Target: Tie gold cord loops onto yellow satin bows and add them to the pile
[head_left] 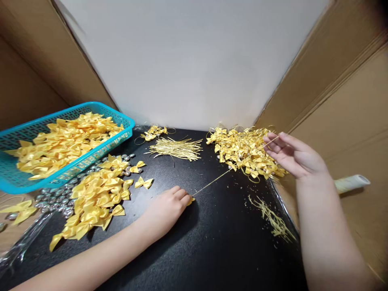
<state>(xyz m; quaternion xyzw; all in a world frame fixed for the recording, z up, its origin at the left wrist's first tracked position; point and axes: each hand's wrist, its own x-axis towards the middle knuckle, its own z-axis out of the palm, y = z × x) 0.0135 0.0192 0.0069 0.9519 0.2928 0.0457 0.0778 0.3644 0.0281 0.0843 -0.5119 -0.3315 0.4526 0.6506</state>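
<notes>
My left hand (171, 208) rests low over the black table, closed on a yellow ribbon bow (190, 201), of which only a tip shows past the fingers. From that bow a thin gold cord (212, 182) runs taut up to the right. Its far end is pinched between thumb and fingertips of my right hand (292, 153), raised in front of the pile of corded bows (245, 151). Left of my left hand lies a heap of loose yellow bows (97, 194), with one single bow (144, 183) apart from it.
A blue basket (132, 123) full of bows stands at the left, beside silvery beads (56, 199). Cut gold cords (176, 148) lie in a bundle at the back. Cord scraps (274, 218) lie at the right. Cardboard walls (342, 101) flank the table (224, 250).
</notes>
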